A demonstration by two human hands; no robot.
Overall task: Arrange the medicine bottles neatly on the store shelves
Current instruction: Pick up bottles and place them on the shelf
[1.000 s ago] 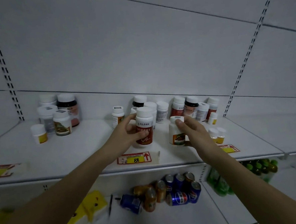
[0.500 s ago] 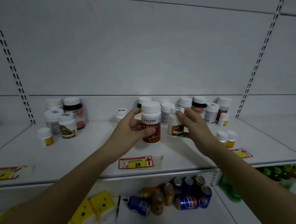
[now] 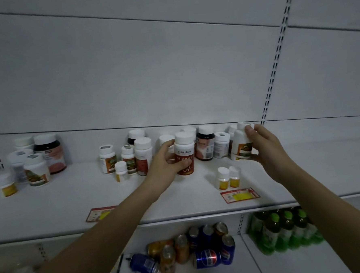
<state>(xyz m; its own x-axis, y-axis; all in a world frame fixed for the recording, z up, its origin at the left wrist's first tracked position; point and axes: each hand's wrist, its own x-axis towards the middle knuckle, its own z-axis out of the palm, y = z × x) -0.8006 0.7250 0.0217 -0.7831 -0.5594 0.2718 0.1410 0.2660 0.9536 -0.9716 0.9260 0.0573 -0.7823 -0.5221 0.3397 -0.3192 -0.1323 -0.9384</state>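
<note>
My left hand (image 3: 166,164) curls around an upright red-labelled bottle (image 3: 184,155) with a white cap pointing to 12 o'clock, mid-shelf (image 3: 63,206). At its 3 o'clock, my right hand (image 3: 264,150) grips a white bottle (image 3: 241,143) with a green and orange label, also upright, near the back row.

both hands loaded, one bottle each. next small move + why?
Probably set down the white bottle that the right hand holds by its cap and side, at the right end of the back row beside the grey-labelled bottle. It already hovers there, and the shelf to its right is bare. The left hand grips the red-labelled bottle further forward.
</note>
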